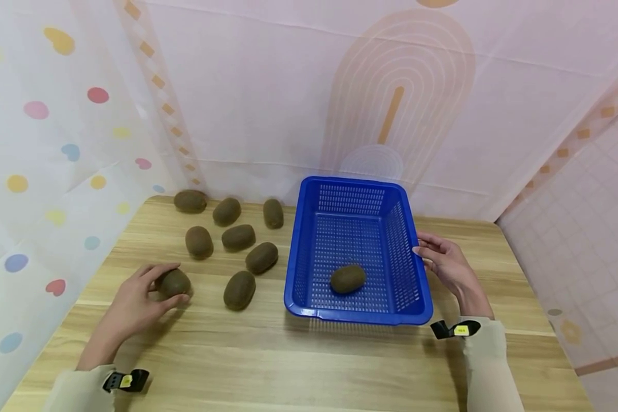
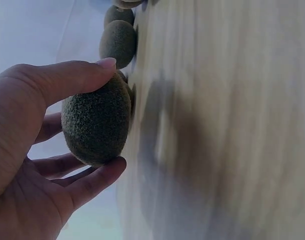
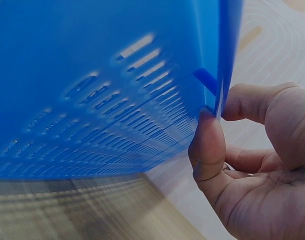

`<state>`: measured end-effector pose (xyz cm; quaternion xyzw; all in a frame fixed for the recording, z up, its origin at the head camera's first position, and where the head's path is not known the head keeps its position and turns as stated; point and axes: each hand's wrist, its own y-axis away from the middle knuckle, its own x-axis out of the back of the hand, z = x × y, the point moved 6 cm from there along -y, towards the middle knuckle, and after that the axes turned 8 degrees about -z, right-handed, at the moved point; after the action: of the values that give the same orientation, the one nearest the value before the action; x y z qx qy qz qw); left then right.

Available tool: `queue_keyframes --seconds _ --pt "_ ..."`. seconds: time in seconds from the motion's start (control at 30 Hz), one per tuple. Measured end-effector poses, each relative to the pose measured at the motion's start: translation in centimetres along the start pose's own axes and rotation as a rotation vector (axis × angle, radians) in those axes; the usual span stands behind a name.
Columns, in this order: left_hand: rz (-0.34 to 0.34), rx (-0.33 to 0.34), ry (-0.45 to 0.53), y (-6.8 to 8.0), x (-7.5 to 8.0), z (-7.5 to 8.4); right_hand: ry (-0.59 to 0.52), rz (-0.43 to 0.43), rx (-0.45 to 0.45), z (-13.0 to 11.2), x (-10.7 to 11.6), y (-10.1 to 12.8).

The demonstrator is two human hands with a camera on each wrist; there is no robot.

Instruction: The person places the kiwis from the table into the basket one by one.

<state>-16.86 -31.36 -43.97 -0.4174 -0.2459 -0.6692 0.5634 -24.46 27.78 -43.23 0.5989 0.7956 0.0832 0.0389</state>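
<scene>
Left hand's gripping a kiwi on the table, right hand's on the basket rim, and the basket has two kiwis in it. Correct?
Not quite: the basket holds one kiwi, as the head view shows. The left hand does grip a table kiwi, and the right hand is on the rim.

text: none legible | yellow tags (image 1: 461, 330) on wrist straps — marks too small to read

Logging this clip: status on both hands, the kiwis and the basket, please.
Left hand grips a kiwi on the table. Right hand pinches the blue basket rim. One kiwi in basket; seven loose kiwis between, none blocking.
</scene>
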Motion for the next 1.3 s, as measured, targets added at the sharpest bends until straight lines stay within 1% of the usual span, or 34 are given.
queue_keyframes --seconds 0.27,0.4,0.53,0.63,0.77,0.97,1.1,1.3 --pt "0.018 -0.012 0.005 -1.0 0.4 0.9 0.002 0.002 -0.003 0.0 0.0 0.0" --pt "0.044 -0.016 0.025 -1.6 0.6 1.4 0.004 0.001 -0.001 -0.1 0.0 0.1" --pt "0.068 -0.011 0.076 -2.3 0.6 2.0 0.006 0.001 0.004 -0.2 0.1 0.1" --pt "0.074 -0.013 0.135 -2.8 0.5 2.4 0.011 0.003 -0.003 -0.2 0.0 0.1" --pt "0.074 0.003 0.202 -3.4 0.3 2.9 0.024 0.005 -0.011 -0.2 0.0 0.2" --pt "0.079 0.015 0.268 -4.3 0.0 3.9 0.02 0.003 -0.009 -0.1 0.0 0.2" --pt "0.091 0.014 0.317 -4.9 -0.1 4.8 0.016 -0.002 -0.004 -0.1 0.0 0.2" --pt "0.108 -0.006 0.355 -5.8 -0.3 6.3 0.016 -0.002 -0.007 -0.1 -0.1 0.2"
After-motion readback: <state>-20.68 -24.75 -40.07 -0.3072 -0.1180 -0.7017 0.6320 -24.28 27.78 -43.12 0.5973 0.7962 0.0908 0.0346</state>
